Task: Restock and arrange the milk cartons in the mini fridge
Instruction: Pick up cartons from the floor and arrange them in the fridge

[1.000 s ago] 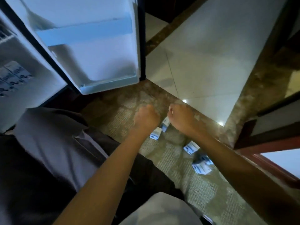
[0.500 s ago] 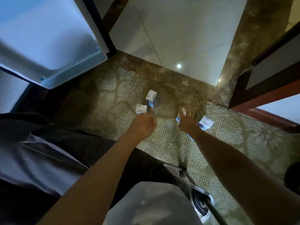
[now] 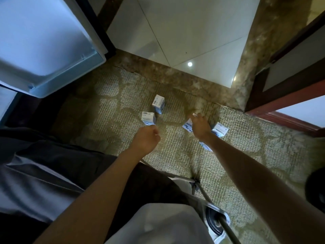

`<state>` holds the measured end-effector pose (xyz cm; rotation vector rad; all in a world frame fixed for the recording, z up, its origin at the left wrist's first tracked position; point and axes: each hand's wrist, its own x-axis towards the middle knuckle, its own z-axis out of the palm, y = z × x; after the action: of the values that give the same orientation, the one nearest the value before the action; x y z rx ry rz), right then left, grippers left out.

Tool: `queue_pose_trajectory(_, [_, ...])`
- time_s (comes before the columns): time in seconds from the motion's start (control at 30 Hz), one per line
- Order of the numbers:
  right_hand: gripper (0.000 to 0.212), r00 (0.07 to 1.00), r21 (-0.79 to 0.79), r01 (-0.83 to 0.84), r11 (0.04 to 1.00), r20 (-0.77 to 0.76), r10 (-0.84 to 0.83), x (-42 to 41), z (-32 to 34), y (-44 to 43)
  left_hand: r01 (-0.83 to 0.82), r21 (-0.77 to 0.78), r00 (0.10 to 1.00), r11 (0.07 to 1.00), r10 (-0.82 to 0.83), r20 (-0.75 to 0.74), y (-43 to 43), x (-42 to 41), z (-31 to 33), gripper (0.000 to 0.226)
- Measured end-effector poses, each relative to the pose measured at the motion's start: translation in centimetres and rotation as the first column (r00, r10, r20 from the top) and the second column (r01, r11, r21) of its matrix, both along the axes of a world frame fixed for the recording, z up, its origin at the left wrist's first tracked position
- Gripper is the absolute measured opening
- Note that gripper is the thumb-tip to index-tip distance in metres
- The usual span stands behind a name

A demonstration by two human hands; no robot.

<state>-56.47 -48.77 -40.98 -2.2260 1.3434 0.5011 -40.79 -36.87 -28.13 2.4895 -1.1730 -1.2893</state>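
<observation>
Several small white-and-blue milk cartons lie on the patterned carpet. One carton (image 3: 158, 103) stands upright farthest from me, and a second carton (image 3: 148, 118) sits just beyond my left hand (image 3: 146, 140), which is curled into a fist right below it. My right hand (image 3: 200, 127) reaches down with fingers spread over a flat-lying carton (image 3: 186, 125); I cannot tell if it touches it. Another carton (image 3: 220, 129) lies to its right, and one more (image 3: 205, 147) peeks out under my wrist. The open mini fridge door (image 3: 52, 50) fills the upper left.
Glossy white tile (image 3: 184, 32) with a brown marble border (image 3: 175, 80) lies beyond the carpet. A dark wooden door frame (image 3: 281, 95) stands at right. A metal leg with a caster wheel (image 3: 216, 221) sits under me, near my knees.
The view has swung right and down, so the fridge shelves have left the picture. My right hand has opened from a fist and moved right over the lying cartons. My left stays a fist.
</observation>
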Motion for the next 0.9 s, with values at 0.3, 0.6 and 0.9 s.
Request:
queue_pose_trajectory(0.3, [0.052, 0.860, 0.226, -0.107, 0.968, 0.509, -0.024, 6.3, 10.0, -0.8, -0.178, -0.076, 0.975, 0.981, 0.166, -0.148, -0.3, 2.5, 0.6, 0.058])
queue_pose_trajectory(0.6, [0.049, 0.770, 0.254, -0.483, 0.838, 0.578, 0.270, 12.4, 16.3, 0.3, -0.255, -0.171, 0.966, 0.952, 0.242, -0.095, 0.0, 6.7, 2.2, 0.043])
queue_pose_trajectory(0.9, [0.046, 0.943, 0.362, -0.323, 0.874, 0.205, 0.264, 14.6, 9.0, -2.5, -0.658, -0.237, 0.743, 0.715, 0.668, -0.051, 1.8, 9.1, 1.6, 0.050])
